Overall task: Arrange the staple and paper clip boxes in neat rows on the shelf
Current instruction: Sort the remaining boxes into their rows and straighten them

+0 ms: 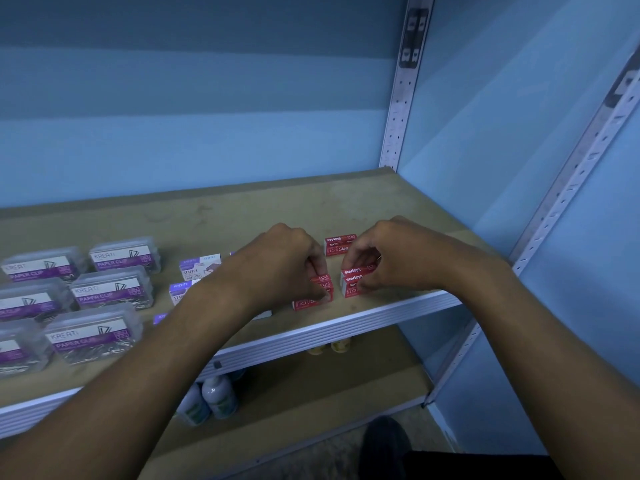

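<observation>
My left hand point(287, 261) pinches a small red staple box point(322, 282) stacked on another red box point(304, 303) near the shelf's front edge. My right hand point(384, 258) grips a stack of two red staple boxes point(353, 280) just to the right. One more red staple box point(337, 244) sits behind them. White-and-purple staple boxes point(199, 266) lie left of my left arm, partly hidden by it. Several clear paper clip boxes point(110, 289) with purple labels stand in rows at the left.
The brown shelf board point(242, 209) stretches bare toward the back wall. Metal uprights point(401, 98) stand at the right rear and right front. On the lower shelf are small bottles point(218, 396) and yellow-capped items point(329, 348).
</observation>
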`<state>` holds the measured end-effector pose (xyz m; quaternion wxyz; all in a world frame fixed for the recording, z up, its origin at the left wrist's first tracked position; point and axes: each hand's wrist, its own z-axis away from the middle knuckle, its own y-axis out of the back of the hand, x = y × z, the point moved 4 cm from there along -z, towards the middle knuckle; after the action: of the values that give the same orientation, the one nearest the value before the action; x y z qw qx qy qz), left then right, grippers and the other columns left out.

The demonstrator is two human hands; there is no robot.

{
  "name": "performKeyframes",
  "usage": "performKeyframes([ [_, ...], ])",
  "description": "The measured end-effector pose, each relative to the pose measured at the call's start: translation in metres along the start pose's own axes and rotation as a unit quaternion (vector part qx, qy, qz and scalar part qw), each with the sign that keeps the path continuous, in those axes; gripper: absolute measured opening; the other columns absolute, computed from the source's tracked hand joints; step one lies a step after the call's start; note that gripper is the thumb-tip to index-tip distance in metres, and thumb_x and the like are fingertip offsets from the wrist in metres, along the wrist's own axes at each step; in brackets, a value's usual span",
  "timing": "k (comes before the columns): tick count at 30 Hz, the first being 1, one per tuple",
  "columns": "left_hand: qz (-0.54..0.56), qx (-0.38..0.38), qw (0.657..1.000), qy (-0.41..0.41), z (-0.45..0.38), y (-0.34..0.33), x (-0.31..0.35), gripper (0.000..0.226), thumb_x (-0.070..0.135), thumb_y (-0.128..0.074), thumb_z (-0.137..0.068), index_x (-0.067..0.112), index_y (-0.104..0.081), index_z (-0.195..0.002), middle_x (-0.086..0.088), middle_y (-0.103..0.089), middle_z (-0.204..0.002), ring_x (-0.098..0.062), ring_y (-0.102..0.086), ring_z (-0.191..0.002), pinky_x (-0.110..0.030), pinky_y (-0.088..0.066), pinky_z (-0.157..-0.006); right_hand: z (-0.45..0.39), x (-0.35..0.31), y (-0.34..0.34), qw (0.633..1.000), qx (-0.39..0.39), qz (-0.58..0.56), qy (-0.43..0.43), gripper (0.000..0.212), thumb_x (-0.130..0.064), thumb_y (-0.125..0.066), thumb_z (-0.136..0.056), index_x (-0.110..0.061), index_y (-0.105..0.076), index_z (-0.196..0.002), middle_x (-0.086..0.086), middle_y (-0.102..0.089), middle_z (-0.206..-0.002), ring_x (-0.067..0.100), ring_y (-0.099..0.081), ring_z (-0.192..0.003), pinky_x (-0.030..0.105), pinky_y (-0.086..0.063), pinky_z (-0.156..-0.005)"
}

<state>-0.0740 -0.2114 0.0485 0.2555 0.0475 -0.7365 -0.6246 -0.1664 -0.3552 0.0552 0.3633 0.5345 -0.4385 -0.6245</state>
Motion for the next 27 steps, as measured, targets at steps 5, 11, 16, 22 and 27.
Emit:
performKeyframes([
  [5,-0.005,0.017,1.0,-0.009,-0.0013,-0.0018,0.0015,0.027,0.041,-0.082,-0.071,0.029,-0.076,-0.094,0.013,-0.071,-0.092,-0.003,-0.063,-0.082,-0.026,-0.053,-0.073,0.0001,-0.0012,-0.0009,1.0,0.0,-0.006,0.005,0.028,-0.024,-0.085,-0.075,-0.032,-0.077,-0.1,-0.018,-0.071,-0.09,-0.003,-0.065,-0.084,0.027,-0.057,-0.083],
  [11,-0.01,0.028,0.999,-0.013,-0.0036,-0.0041,0.0034,0.028,0.041,-0.082,-0.071,0.03,-0.075,-0.095,0.013,-0.072,-0.093,-0.004,-0.062,-0.083,-0.025,-0.051,-0.074,-0.0009,-0.0029,-0.0029,1.0,0.002,-0.017,0.008,0.027,-0.023,-0.085,-0.075,-0.033,-0.077,-0.099,-0.017,-0.071,-0.09,-0.001,-0.066,-0.084,0.03,-0.058,-0.083],
  [16,-0.01,0.032,0.999,-0.016,-0.0051,-0.0071,0.0046,0.031,0.04,-0.082,-0.072,0.028,-0.075,-0.099,0.012,-0.072,-0.096,-0.004,-0.063,-0.082,-0.02,-0.049,-0.072,-0.0012,-0.0035,-0.0034,1.0,0.008,-0.015,0.012,0.027,-0.023,-0.084,-0.075,-0.033,-0.077,-0.099,-0.017,-0.072,-0.089,-0.002,-0.066,-0.081,0.03,-0.058,-0.08],
  [22,-0.008,0.033,0.999,-0.018,-0.0068,-0.0091,0.0035,0.031,0.041,-0.082,-0.072,0.027,-0.075,-0.1,0.011,-0.073,-0.096,-0.004,-0.063,-0.082,-0.025,-0.054,-0.076,-0.0015,-0.0057,-0.0045,1.0,0.009,-0.003,0.024,0.028,-0.025,-0.083,-0.076,-0.033,-0.078,-0.102,-0.017,-0.069,-0.087,-0.002,-0.064,-0.082,0.026,-0.057,-0.079],
  [27,-0.002,0.031,0.999,-0.017,-0.0066,-0.0093,0.003,0.032,0.04,-0.081,-0.072,0.027,-0.075,-0.101,0.01,-0.073,-0.098,-0.004,-0.064,-0.083,-0.026,-0.055,-0.078,-0.0024,-0.0049,-0.005,1.0,0.009,-0.001,0.019,0.028,-0.025,-0.083,-0.076,-0.032,-0.077,-0.103,-0.016,-0.071,-0.089,-0.001,-0.065,-0.083,0.027,-0.057,-0.079],
])
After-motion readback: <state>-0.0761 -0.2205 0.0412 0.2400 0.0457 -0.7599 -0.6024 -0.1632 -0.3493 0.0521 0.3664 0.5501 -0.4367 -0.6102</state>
